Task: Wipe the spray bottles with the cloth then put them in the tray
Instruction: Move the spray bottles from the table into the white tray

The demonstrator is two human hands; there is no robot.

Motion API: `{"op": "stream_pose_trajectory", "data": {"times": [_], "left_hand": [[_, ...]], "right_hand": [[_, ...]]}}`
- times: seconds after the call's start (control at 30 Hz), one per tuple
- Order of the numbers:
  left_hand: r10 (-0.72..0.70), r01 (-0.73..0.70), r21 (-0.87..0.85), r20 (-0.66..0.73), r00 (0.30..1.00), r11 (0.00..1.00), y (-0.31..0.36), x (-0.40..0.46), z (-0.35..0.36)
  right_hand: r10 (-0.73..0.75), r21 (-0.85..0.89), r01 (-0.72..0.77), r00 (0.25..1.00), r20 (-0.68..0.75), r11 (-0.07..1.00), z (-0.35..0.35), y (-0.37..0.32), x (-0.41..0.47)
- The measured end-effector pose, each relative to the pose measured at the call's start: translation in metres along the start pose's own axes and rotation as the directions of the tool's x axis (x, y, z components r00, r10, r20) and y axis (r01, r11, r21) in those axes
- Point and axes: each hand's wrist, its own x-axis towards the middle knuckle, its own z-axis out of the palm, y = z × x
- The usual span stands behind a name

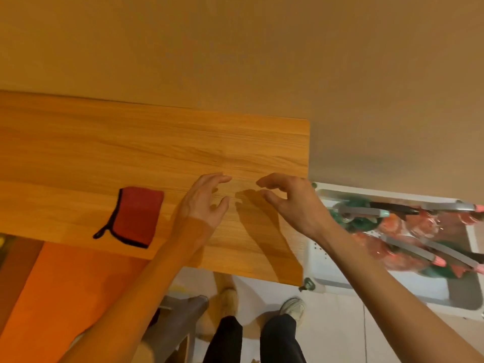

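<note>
A folded red cloth (pixel 137 214) with black edging lies on the wooden table (pixel 157 148), left of my hands. My left hand (pixel 204 199) and my right hand (pixel 290 200) hover side by side over the table's right part, fingers loosely curved, holding nothing. To the right, below table level, a white tray (pixel 330 268) holds several spray bottles (pixel 408 226) lying on their sides, red and green ones with grey triggers and pink nozzles. My right forearm crosses over the tray's left part.
The table's right edge ends just beside the tray. Below the table's near edge are my legs and a white shoe (pixel 293 307) on a pale floor. An orange surface (pixel 60 292) lies at lower left. A plain wall stands behind the table.
</note>
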Motion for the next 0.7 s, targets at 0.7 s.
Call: {"op": "stream_pose_trajectory", "data": {"times": [0.7], "left_hand": [[-0.36,0.342,-0.12,-0.21,0.909,0.932,-0.182,-0.034,-0.076]], "right_hand": [[-0.067,-0.024,0.074,0.972,0.227,0.997,0.178,-0.12,0.06]]}}
